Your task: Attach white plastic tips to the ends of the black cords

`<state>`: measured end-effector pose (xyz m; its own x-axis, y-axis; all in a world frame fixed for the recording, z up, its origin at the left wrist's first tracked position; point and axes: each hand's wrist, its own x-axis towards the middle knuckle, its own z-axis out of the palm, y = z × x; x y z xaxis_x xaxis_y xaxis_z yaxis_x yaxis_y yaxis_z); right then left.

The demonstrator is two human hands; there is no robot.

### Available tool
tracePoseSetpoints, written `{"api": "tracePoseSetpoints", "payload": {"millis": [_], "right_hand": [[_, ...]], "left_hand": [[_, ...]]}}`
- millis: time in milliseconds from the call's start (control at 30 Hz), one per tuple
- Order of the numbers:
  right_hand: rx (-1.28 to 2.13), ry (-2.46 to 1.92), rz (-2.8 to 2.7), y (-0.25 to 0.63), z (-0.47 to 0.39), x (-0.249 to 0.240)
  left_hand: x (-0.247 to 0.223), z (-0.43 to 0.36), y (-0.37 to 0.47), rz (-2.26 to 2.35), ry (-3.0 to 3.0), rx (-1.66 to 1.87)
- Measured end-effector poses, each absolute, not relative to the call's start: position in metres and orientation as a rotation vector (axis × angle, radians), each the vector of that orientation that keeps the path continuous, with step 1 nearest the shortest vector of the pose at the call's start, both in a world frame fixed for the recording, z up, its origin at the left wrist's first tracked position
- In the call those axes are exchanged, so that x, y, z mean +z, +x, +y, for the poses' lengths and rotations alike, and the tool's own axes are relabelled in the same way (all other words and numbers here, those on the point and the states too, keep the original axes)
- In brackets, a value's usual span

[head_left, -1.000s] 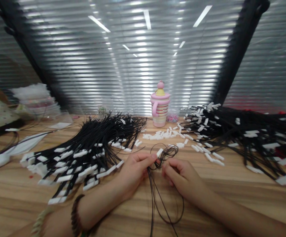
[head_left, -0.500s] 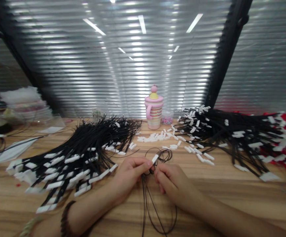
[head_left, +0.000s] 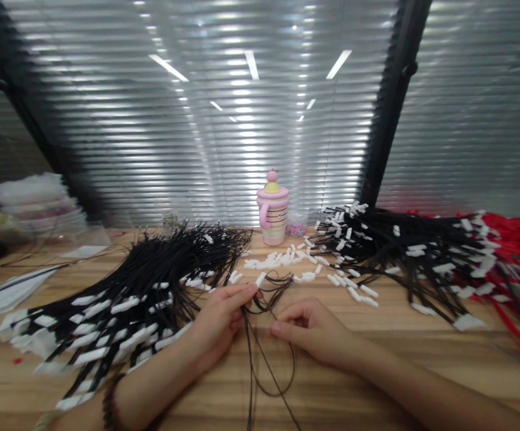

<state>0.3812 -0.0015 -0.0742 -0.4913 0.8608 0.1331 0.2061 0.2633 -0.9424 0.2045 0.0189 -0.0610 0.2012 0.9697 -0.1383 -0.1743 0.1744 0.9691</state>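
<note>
My left hand [head_left: 224, 320] is closed, thumb against index finger, on a thin black cord [head_left: 282, 286] bundled in loops. A small white tube-like piece [head_left: 260, 279] sticks up at those fingertips. Long strands of the cord hang from the left hand toward the table's front edge, one of them curving in a wide loop. To the right, my right hand [head_left: 316, 328] is in a pinch, apart from the left. A thin strand runs from the bundle to its fingertips; the exact grip there is partly hidden.
Black cords with white pieces lie in a large pile [head_left: 152, 269] at left and another [head_left: 403, 239] at right, beside red cords [head_left: 511, 236]. Loose white pieces [head_left: 277, 258] lie mid-table. Behind stand a pink cup [head_left: 273, 216] and a small tub of beads [head_left: 296, 227].
My right hand has moved away from the left, drawing a strand out to the right. The left hand keeps its hold on the cord. The whole view has shifted slightly.
</note>
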Motion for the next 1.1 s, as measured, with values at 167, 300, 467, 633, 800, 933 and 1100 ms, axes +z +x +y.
{"api": "tracePoseSetpoints", "payload": {"millis": [167, 300, 467, 633, 800, 933, 1100], "right_hand": [[1.819, -0.829, -1.878, 0.399, 0.008, -0.065], [1.920, -0.783, -1.725, 0.395, 0.013, -0.073], [1.901, -0.666, -1.118, 0.388, 0.023, -0.077], [1.839, -0.790, -0.943, 0.391, 0.036, -0.072], [1.032, -1.116, -1.453, 0.399, 0.039, -0.080], [0.338, -1.193, -1.616, 0.397, 0.022, -0.081], [0.571, -1.072, -1.872, 0.375, -0.016, -0.080]], "left_hand": [[-0.038, 0.026, 0.192, 0.967, 1.038, 1.153], [-0.027, 0.016, 0.192, 0.875, 1.140, 1.076], [-0.037, 0.005, 0.204, 0.745, 1.490, 0.805], [-0.056, 0.009, 0.207, 0.895, 1.734, 0.724], [-0.060, 0.012, 0.204, 1.021, 1.644, 0.802], [-0.059, 0.014, 0.206, 1.122, 1.483, 0.813], [-0.062, 0.017, 0.206, 1.150, 1.310, 0.811]]}}
